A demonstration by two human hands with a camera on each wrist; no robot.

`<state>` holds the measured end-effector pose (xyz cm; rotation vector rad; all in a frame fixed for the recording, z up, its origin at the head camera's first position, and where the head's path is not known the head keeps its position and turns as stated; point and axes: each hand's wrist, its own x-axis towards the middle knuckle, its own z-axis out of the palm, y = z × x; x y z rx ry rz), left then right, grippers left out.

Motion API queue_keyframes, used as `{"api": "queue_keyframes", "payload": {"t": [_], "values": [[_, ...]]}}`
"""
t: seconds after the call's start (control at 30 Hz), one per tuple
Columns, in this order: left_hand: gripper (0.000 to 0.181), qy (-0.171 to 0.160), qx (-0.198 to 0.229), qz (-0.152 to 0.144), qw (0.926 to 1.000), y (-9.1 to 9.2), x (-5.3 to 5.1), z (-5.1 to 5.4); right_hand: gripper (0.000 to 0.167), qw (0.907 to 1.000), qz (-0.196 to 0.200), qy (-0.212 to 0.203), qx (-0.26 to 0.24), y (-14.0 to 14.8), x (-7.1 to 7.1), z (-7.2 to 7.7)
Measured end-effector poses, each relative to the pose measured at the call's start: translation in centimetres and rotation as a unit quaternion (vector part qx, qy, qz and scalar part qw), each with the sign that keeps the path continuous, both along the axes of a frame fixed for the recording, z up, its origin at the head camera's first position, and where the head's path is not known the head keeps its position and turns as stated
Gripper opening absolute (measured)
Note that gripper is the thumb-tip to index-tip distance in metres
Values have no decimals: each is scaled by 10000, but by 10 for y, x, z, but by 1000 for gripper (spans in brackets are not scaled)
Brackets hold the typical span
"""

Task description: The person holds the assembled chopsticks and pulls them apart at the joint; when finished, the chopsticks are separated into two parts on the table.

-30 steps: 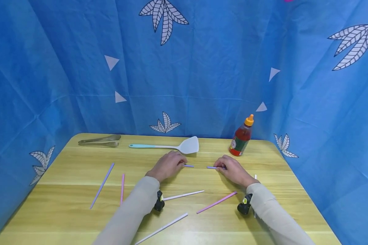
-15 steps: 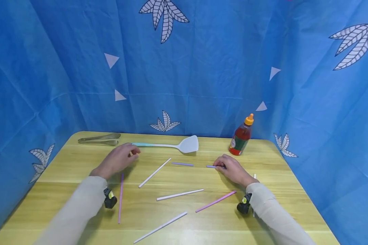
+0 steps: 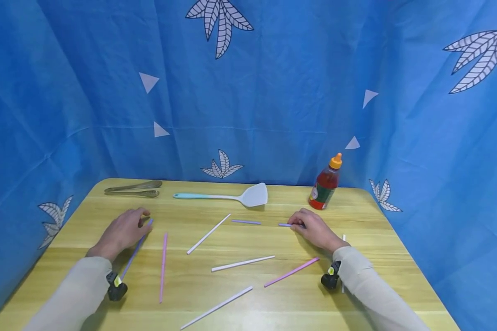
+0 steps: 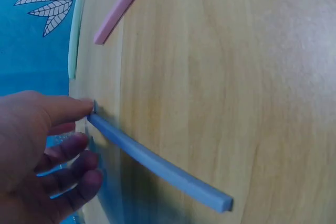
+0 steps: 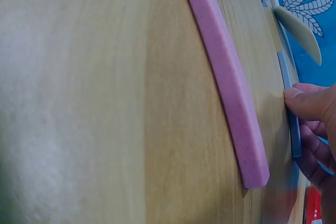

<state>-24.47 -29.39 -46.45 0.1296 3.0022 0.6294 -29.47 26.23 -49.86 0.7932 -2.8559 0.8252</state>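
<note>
On the left of the table, a long blue-purple chopstick point(image 4: 163, 161) lies flat. My left hand point(image 3: 122, 233) is at its far end, thumb tip point(image 4: 84, 107) against or just over it, the fingers spread in a loose curve. Whether the thumb presses on it is hard to tell. Towards the right, my right hand point(image 3: 312, 227) pinches a short blue-purple stick point(image 5: 287, 74) at the tabletop. Another short blue-purple stick point(image 3: 246, 222) lies left of it, a gap between the two. Beside my left hand is a pink chopstick point(image 3: 163, 269).
White chopsticks point(image 3: 209, 234) point(image 3: 242, 263) point(image 3: 217, 308) lie mid-table, and a further white one point(image 3: 343, 238) is partly behind my right arm. A pink chopstick point(image 3: 291, 272) lies nearby. Metal tongs point(image 3: 132, 187), a spatula point(image 3: 254, 195) and a sauce bottle point(image 3: 325, 188) are at the back.
My left hand has let go of the short blue-purple stick in the middle and moved left to the long blue-purple chopstick. My right hand stays in place, holding its short stick.
</note>
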Motion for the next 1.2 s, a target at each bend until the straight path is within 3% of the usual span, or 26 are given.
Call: {"api": "queue_keyframes", "payload": {"t": [0.17, 0.43, 0.63, 0.83, 1.03, 1.2], "values": [[43, -148, 58, 129, 9998, 0, 0, -2, 8, 10000, -59, -55, -27, -1, 0, -1], [16, 375, 98, 65, 9992, 4, 3, -1, 8, 10000, -50, -55, -23, -3, 0, 0], [12, 771, 210, -346, 9962, 25, 5, 10, 10, 9998, -196, -19, -44, -2, -1, 2], [6, 923, 343, -871, 9913, 59, 12, 23, 16, 9989, -361, 208, -199, -5, 3, 5], [3, 1077, 422, -1360, 9839, 95, 18, 29, 19, 9975, -171, 530, -429, -24, 16, 22], [7, 1330, 554, -1760, 9738, 123, 24, 27, 20, 9971, 64, 490, -571, -46, 30, 40]]}}
